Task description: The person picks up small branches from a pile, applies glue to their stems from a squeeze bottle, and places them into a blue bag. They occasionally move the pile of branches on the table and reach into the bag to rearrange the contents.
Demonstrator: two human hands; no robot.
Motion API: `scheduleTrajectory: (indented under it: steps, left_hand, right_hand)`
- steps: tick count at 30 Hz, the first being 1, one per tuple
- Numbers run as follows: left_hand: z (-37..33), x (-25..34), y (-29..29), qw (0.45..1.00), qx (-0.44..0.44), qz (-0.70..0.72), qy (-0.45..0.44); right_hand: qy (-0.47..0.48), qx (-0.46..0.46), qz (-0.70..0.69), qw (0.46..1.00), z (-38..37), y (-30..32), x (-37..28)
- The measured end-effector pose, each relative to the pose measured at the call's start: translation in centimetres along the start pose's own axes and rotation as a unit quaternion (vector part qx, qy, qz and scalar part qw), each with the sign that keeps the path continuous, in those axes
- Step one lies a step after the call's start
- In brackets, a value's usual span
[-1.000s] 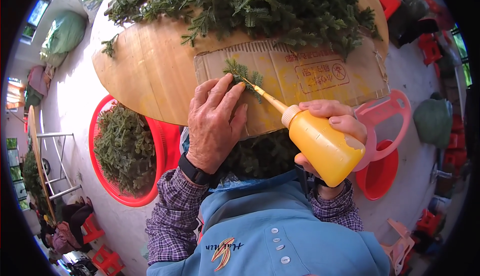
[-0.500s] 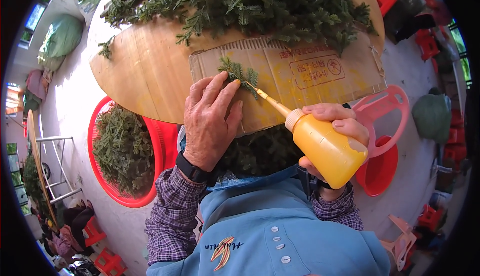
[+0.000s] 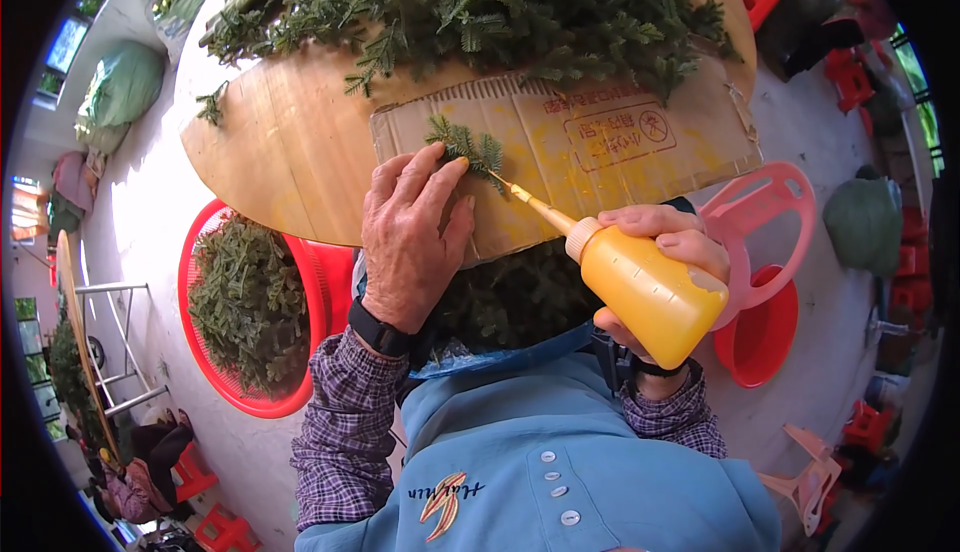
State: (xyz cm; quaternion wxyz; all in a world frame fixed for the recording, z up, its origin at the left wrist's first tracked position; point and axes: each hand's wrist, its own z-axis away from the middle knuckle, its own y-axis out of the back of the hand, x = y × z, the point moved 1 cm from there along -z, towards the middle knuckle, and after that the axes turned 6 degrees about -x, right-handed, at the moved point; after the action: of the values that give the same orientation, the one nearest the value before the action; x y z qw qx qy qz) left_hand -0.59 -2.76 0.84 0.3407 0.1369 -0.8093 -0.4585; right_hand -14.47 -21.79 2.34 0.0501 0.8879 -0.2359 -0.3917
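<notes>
My left hand [image 3: 408,242] rests at the near edge of a flat piece of cardboard [image 3: 545,142] and holds a small green fir sprig [image 3: 462,142] there under its fingertips. In my right hand [image 3: 698,250] is a plastic squeeze bottle [image 3: 655,297] of yellow liquid, tilted with its long narrow nozzle pointing up and left. The nozzle's tip meets the sprig's cut end, or lies very close to it; which one I cannot tell. Yellow smears mark the cardboard.
A large heap of fir branches [image 3: 500,12] covers the far part of the round wooden table [image 3: 270,157]. Left of my lap stands a red basket [image 3: 190,337] with more sprigs. A pink plastic stool or chair [image 3: 735,214] and a red bucket [image 3: 790,327] are at right.
The whole view has shifted slightly, moving table and hands a little to the left. Both hands keep their holds, and the nozzle stays at the sprig's end.
</notes>
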Motion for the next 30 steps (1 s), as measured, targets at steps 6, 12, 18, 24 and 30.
scheduleTrajectory:
  steps: [6, 12, 18, 24, 30]
  left_hand:
    - [0.0, 0.0, -0.1, 1.0, 0.003, -0.006, -0.014]
    - [-0.1, -0.5, -0.4, 0.999, 0.025, -0.009, -0.039]
    - [-0.5, -1.2, 0.4, 0.997, 0.025, 0.069, -0.03]
    - [-1.5, -0.7, -0.5, 0.992, 0.064, 0.088, -0.06]
    - [1.5, 3.2, 0.9, 0.963, -0.103, 0.19, -0.159]
  right_hand:
    - [-0.001, 0.008, -0.002, 1.0, 0.8, 0.4, -0.2]
    - [-0.017, 0.002, -0.012, 1.0, 1.9, 1.1, -0.9]
    - [0.004, 0.091, -0.03, 0.995, 3.2, 2.2, -2.5]
    - [-0.008, 0.117, -0.049, 0.992, 3.8, 2.7, -3.8]
    - [-0.017, 0.108, -0.044, 0.993, 4.3, 3.6, -4.5]
